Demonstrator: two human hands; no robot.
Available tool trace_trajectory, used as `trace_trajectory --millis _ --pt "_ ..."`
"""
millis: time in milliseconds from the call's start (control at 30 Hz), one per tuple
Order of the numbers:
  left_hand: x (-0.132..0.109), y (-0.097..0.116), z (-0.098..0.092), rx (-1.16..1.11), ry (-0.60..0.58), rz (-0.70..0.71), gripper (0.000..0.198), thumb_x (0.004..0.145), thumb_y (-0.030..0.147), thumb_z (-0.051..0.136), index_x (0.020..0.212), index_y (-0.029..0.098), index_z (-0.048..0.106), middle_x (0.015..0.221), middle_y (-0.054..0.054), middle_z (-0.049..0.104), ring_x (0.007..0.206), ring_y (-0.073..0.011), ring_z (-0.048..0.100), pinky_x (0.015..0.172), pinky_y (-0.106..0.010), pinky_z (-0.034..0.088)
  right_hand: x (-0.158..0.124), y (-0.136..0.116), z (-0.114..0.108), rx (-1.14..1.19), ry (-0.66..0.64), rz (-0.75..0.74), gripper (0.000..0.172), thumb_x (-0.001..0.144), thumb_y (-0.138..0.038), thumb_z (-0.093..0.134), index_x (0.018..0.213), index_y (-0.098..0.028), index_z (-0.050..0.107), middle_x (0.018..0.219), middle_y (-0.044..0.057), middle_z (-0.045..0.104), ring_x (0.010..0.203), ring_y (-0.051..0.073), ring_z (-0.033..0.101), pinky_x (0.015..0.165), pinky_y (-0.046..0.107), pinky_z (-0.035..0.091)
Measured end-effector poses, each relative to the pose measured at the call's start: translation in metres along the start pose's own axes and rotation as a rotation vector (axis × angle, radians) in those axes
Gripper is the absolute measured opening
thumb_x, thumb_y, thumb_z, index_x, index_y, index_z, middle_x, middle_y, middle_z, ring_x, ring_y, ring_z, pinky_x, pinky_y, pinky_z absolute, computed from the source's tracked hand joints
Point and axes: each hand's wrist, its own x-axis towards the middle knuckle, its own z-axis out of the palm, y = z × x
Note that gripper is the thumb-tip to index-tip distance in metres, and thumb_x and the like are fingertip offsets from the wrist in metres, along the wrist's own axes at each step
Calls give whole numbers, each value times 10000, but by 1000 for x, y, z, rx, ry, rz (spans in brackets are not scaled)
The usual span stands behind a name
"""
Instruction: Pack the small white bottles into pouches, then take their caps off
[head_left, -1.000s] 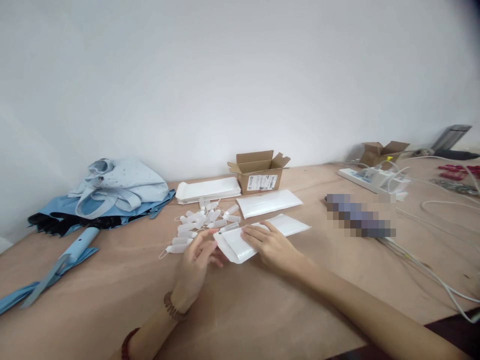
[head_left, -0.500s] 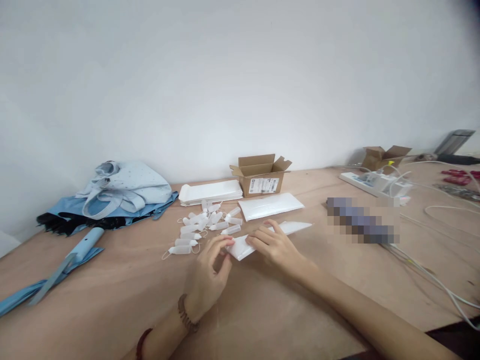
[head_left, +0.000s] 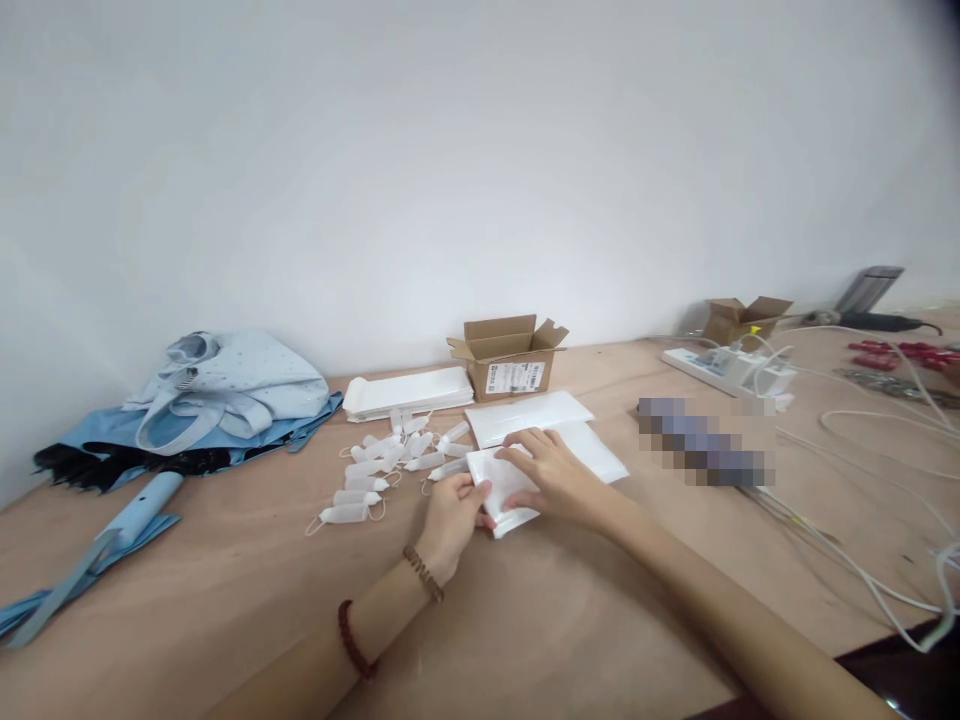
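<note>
My left hand (head_left: 455, 515) pinches the near left edge of a glossy white envelope (head_left: 491, 478) between thumb and fingers. On the same envelope is my right hand (head_left: 551, 475), its fingers bent over the upper side and its thumb lower down. The envelope's left part is tilted up off the table, and my right hand covers some of its middle. Just behind lies another white envelope (head_left: 525, 415), partly overlapped. Left of my hands, several small translucent dropper bottles (head_left: 358, 482) with pale cord loops lie in a loose group.
Behind the bottles lies a stack of white envelopes (head_left: 411, 390) beside an open cardboard box (head_left: 517, 372). A light blue bag (head_left: 247, 380) and blue umbrella (head_left: 142, 505) take up the left. To the right are a blurred-out object (head_left: 701, 440), a power strip (head_left: 709, 370) and white cables (head_left: 855, 555).
The envelope in my hands has been raised and turned, so more of its white face shows. My left hand has moved right and closed on its edge. The view has shifted slightly.
</note>
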Motion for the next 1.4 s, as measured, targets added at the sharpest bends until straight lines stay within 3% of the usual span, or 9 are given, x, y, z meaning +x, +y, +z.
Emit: trace_trajectory --millis 100,200,433,567,633,733,1067,1267,1400 --pt "9 1 6 -48 -36 -59 149 787 190 627 893 90 597 802 -81 661 586 -110 613 567 -235 522 -7 12 1 62 -180 77 692 630 -538 758 1182 -180 545 1184 158 512 1061 309 487 852 451 414" --pt "14 3 9 93 -56 -66 182 830 190 592 977 87 558 830 -100 672 635 -126 649 612 -254 556 -11 21 3 103 -280 146 719 592 -495 794 1204 -213 543 1207 145 496 1077 320 483 856 462 420" --pt "23 7 10 559 -143 -26 225 875 307 517 813 93 544 548 -99 641 486 -217 650 470 -318 522 -12 30 -1 167 -401 245 666 591 -375 804 1202 -264 562 1235 122 481 1113 328 467 875 462 413" --pt "39 23 4 887 -24 243 188 898 239 444 917 103 573 947 -199 661 971 -294 639 830 -447 491 -9 35 -1 199 -476 283 711 593 -412 791 1245 -297 532 1264 116 455 1158 337 424 911 482 379" --pt "52 30 2 1013 -13 399 201 881 192 467 1045 132 566 1222 -183 554 1226 -287 464 1014 -458 356 -8 35 1 195 -473 286 682 615 -422 777 1242 -303 535 1264 116 451 1158 331 426 924 494 363" --pt "73 34 0 1162 -90 567 276 818 165 565 1092 178 589 1351 -109 465 1319 -253 329 1101 -393 250 -7 33 7 171 -428 279 628 670 -454 736 1241 -289 535 1248 126 454 1175 331 416 930 497 352" --pt "104 21 -7 1403 -171 687 253 871 183 478 1058 158 647 1115 -113 618 1098 -229 552 972 -341 410 -6 29 17 139 -329 182 474 812 -484 609 1219 -250 545 1211 136 492 1159 309 434 910 466 365" --pt "102 27 -8 1419 -180 718 240 876 204 475 1010 181 672 1069 -83 653 1028 -204 591 928 -309 441 -4 32 32 178 -241 122 566 833 -563 535 1277 -213 522 1304 177 457 1244 310 387 990 497 298" --pt "104 31 -17 1410 -99 725 262 883 215 452 1035 167 660 1143 -100 631 1088 -218 560 964 -332 415 -4 37 39 211 -153 90 627 810 -633 500 1270 -209 541 1267 179 496 1235 284 411 1016 462 289"
